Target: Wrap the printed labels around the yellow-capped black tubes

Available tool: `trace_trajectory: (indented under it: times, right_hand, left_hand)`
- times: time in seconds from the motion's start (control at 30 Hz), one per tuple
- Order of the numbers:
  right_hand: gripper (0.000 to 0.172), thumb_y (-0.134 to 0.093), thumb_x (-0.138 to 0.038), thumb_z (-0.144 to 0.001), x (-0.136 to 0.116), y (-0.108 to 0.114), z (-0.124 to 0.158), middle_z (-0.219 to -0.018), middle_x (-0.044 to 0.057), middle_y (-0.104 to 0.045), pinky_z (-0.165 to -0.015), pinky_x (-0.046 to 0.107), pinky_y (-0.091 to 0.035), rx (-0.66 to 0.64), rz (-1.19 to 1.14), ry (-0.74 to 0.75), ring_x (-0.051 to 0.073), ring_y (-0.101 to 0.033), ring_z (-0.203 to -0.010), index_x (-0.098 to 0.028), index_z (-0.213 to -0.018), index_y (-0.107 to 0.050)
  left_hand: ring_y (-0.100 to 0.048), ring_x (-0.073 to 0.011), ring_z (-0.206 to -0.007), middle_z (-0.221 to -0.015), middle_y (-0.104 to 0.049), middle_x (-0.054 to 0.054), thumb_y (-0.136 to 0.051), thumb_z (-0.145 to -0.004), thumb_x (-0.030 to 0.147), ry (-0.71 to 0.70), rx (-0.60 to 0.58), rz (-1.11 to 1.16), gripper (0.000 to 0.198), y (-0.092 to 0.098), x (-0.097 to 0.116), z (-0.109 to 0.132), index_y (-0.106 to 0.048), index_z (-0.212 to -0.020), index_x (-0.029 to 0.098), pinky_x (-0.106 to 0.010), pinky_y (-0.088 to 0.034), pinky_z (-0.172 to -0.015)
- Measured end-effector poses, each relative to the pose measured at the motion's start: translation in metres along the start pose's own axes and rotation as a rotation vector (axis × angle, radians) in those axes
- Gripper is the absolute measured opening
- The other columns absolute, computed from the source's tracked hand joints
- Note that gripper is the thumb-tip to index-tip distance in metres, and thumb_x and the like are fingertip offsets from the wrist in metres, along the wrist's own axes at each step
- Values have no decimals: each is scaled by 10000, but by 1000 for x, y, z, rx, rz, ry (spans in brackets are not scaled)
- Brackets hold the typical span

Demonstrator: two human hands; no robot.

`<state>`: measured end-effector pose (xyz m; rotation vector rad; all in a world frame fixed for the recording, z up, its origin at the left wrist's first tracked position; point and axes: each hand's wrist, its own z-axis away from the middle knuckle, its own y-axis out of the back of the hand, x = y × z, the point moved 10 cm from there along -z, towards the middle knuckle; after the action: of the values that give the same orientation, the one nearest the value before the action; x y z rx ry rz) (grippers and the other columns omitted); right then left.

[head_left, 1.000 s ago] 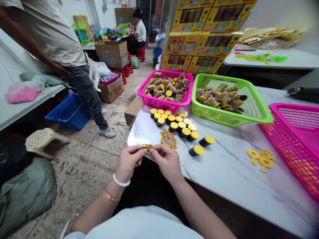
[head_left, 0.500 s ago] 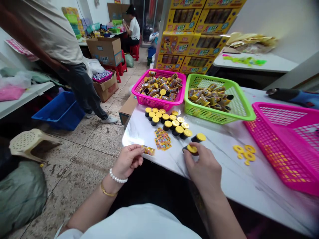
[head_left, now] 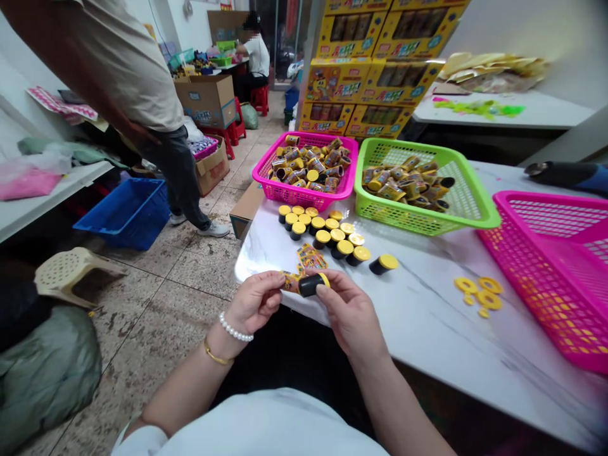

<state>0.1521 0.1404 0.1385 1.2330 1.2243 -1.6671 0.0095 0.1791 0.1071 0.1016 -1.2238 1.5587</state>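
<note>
At the lower centre of the frame my left hand [head_left: 251,305] pinches a small printed sticker [head_left: 290,282], thumb and fingers closed tight on it. My right hand [head_left: 351,315] has its fingers [head_left: 327,292] wrapped round a little black jar [head_left: 311,285] with a yellow cap, turned sideways. Sticker and jar touch, held just over the near left edge of the white marbled counter [head_left: 427,335].

On the counter, just above my hands in the frame, lies a small pile of stickers [head_left: 311,256]. Beyond it a cluster of capped jars [head_left: 323,229] stands in two rows, with a lone jar [head_left: 384,263] apart to their right. A few loose yellow rings [head_left: 477,295] lie right of centre. Behind the rows sits a pink basket [head_left: 304,195] heaped with labelled jars. Just beside it is a green basket [head_left: 427,223] holding fewer. A large pink basket [head_left: 546,266] fills the right edge.

Stacked yellow cartons [head_left: 370,69] rise at upper centre. The left half of the frame shows speckled tile floor [head_left: 190,272] with a blue crate [head_left: 126,212], a tilted cream stool [head_left: 66,272] and a dark sack [head_left: 47,373] at lower left. A standing person [head_left: 137,69] in a beige shirt is at upper left. A seated person [head_left: 257,57] is far back, near cardboard boxes [head_left: 206,101].
</note>
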Motion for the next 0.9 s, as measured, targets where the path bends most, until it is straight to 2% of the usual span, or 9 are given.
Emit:
trace_trajectory:
  times: [0.17,0.33,0.4,0.5,0.57,0.63,0.7,0.77,0.9]
  right_hand:
    - [317,-786,-382,-797,-13,-1,8,-1133,85,-728,-911,355,-560,68,103,173,210,-698,-1005,-219,-1013,-621]
    - [273,-767,-300,-821,-21,-1,15,-906,11,-730,-720,242,-567,120,125,307,143,-699,-783,-250,-1027,-595]
    - [264,-777,-274,-809,-24,0,15,-937,10,-723,-732,245,-569,119,111,339,148,-701,-811,-254,-1014,-612]
    - [263,-788,-261,-794,-30,1,15,-1001,21,-716,-742,263,-576,94,85,354,169,-707,-855,-256,-995,-619]
    - [261,-786,-259,-792,-34,-1,14,-1010,29,-715,-733,264,-579,61,122,350,172,-703,-844,-251,-995,-621]
    - [246,-771,-260,-796,-39,-7,13,-987,36,-715,-725,262,-581,15,191,345,174,-695,-831,-241,-995,-629]
    - [226,-747,-259,-800,-42,-12,12,-940,40,-707,-684,251,-576,-34,282,358,173,-683,-794,-230,-994,-637]
    - [212,-735,-259,-785,-42,-17,9,-904,42,-683,-603,234,-551,-79,383,391,169,-655,-737,-221,-974,-646]
    - [230,-774,-319,-713,-30,-16,1,-871,35,-641,-502,214,-485,-116,442,425,164,-613,-683,-230,-898,-672]
  left_hand:
    - [-381,5,-355,-588,-581,35,-906,-563,271,-10,-2,21,392,-4,1,-3,-617,-766,102,-101,-131,-291]
    - [-370,-11,-351,-544,-544,42,-891,-595,364,-16,-16,-54,414,-4,-1,-1,-644,-798,102,-126,-130,-290]
    - [-425,-23,-395,-603,-586,15,-884,-612,391,-113,66,-116,427,6,8,2,-665,-835,100,-125,-181,-310]
    - [-560,-58,-580,-903,-677,-61,-866,-663,369,-361,152,-225,438,13,33,11,-694,-985,127,-127,-352,-406]
    - [-618,-106,-740,-1080,-662,-82,-875,-660,320,-411,54,-282,525,1,38,12,-678,-1123,170,-173,-489,-542]
    - [-634,-150,-815,-1045,-669,-80,-883,-644,281,-331,-94,-327,563,-14,30,8,-671,-1154,174,-237,-546,-647]
    - [-625,-148,-761,-906,-683,-65,-872,-657,278,-242,-166,-379,479,-21,21,4,-687,-1079,145,-245,-537,-645]
    - [-600,-130,-692,-832,-678,-50,-867,-661,313,-237,-156,-406,426,-20,21,0,-685,-1000,131,-237,-513,-616]
    - [-554,-99,-589,-714,-656,-19,-916,-569,344,-242,-191,-386,473,-17,20,-10,-648,-894,129,-204,-449,-554]
